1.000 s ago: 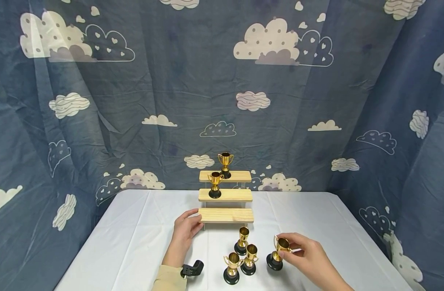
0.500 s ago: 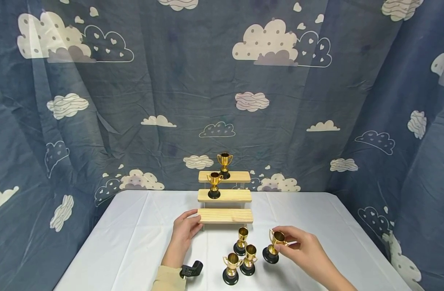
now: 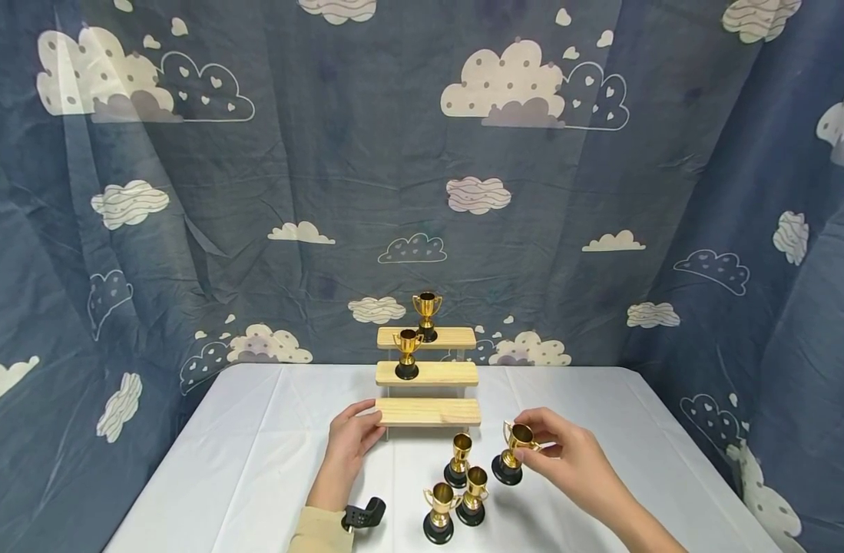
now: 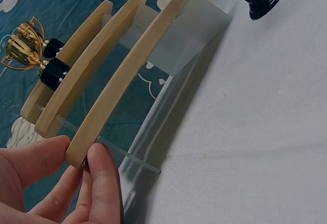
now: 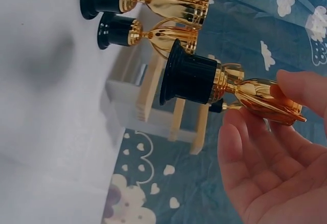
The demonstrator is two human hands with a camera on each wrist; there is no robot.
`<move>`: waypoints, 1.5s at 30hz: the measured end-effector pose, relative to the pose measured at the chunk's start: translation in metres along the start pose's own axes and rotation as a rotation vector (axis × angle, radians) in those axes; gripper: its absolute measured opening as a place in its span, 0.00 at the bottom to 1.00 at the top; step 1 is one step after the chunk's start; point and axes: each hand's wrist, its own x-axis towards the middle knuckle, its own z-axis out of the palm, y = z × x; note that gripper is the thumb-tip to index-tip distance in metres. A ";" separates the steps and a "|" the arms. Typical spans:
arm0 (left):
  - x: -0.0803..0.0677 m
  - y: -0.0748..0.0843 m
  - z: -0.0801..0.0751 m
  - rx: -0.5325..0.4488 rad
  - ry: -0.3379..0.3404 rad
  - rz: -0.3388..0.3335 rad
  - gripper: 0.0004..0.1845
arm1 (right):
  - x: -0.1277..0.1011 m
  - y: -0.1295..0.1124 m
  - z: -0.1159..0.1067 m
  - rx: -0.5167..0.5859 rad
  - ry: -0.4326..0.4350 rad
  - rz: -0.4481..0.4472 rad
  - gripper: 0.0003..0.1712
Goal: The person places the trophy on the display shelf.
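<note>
Nearest to the person, three small gold trophy cups with black bases stand clustered on the white tablecloth (image 3: 242,461): the front cup (image 3: 440,512), one just beside it (image 3: 474,495), and a third (image 3: 459,459) a little farther back. A black clip (image 3: 363,513) sits at the left wrist, by the beige sleeve (image 3: 321,531).

To the right of the cluster, the right hand (image 3: 567,461) pinches the bowl of a fourth trophy cup (image 3: 513,455) between thumb and fingertips; the right wrist view shows it tilted, its base off the cloth.

The left hand (image 3: 352,436) rests on the table with its fingers and thumb pinching the left end of the lowest shelf of the wooden three-step riser (image 3: 428,412).

Farther back, one trophy (image 3: 407,354) stands on the middle step and another (image 3: 426,315) on the top step. Behind everything hangs a blue cloud-print curtain (image 3: 325,169).
</note>
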 end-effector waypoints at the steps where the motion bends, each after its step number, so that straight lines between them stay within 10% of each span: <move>1: 0.000 0.000 0.000 0.001 0.000 0.000 0.23 | 0.001 -0.001 0.000 -0.001 0.000 -0.002 0.20; 45: 0.003 -0.001 -0.002 -0.008 -0.014 -0.003 0.24 | 0.091 -0.035 -0.006 0.015 0.013 -0.154 0.22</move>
